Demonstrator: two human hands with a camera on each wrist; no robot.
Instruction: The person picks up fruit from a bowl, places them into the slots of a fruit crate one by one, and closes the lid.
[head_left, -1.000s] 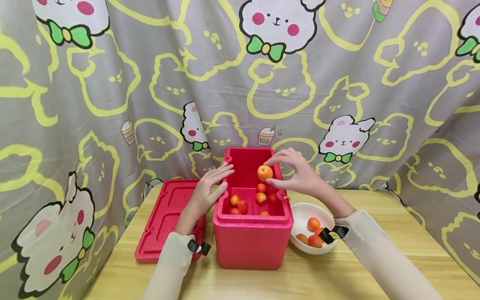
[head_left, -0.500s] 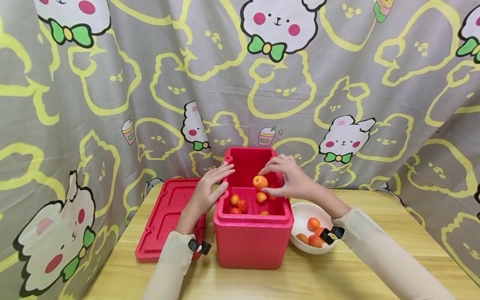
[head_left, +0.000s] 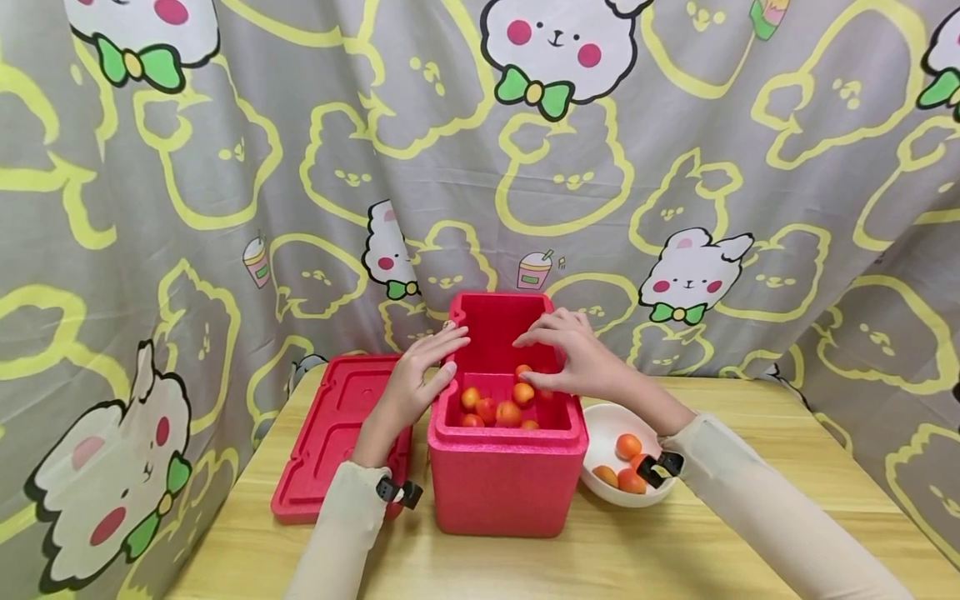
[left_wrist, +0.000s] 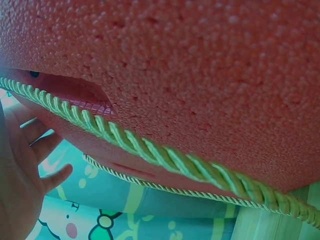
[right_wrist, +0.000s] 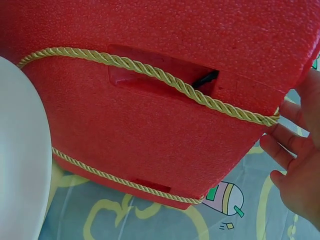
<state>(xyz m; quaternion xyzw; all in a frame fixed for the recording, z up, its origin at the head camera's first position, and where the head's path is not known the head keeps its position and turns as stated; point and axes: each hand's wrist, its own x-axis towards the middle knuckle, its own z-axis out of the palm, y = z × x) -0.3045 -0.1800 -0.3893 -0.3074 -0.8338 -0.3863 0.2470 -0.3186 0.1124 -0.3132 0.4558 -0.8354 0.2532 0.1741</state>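
head view: the right hand (head_left: 581, 362) reaches over the open top of the red foam box (head_left: 506, 483), fingers loosely spread and slightly bent above the fruit; whether its fingertips touch an orange fruit (head_left: 523, 392) just beneath them cannot be told, and no fruit is clearly pinched. the left hand (head_left: 420, 375) rests on the box's left rim with straight, relaxed fingers, holding nothing. several small orange-red fruits lie inside the box, towards its front. the red lid (head_left: 330, 437) lies flat on the wooden table (head_left: 750, 533) just left of the box, partly hidden by the left forearm. a white bowl (head_left: 603, 437) with a few more orange fruits (head_left: 627, 447) stands just right of the box, partly covered by the right wrist. a grey curtain (head_left: 225, 208) printed with cartoon animals hangs behind.

left wrist view: only the box's pebbled outer wall (left_wrist: 200, 75), a twisted cord (left_wrist: 150, 147) running round it, and the open palm of the left hand (left_wrist: 22, 175) at the lower left edge; the fruit is out of sight.

right wrist view: the box's side (right_wrist: 165, 110) with a recessed handle, two bands of gold cord (right_wrist: 165, 80), the white bowl's rim (right_wrist: 20, 165) at the left, and the right hand's spread fingers (right_wrist: 290, 150) at the right edge, apart from the wall.
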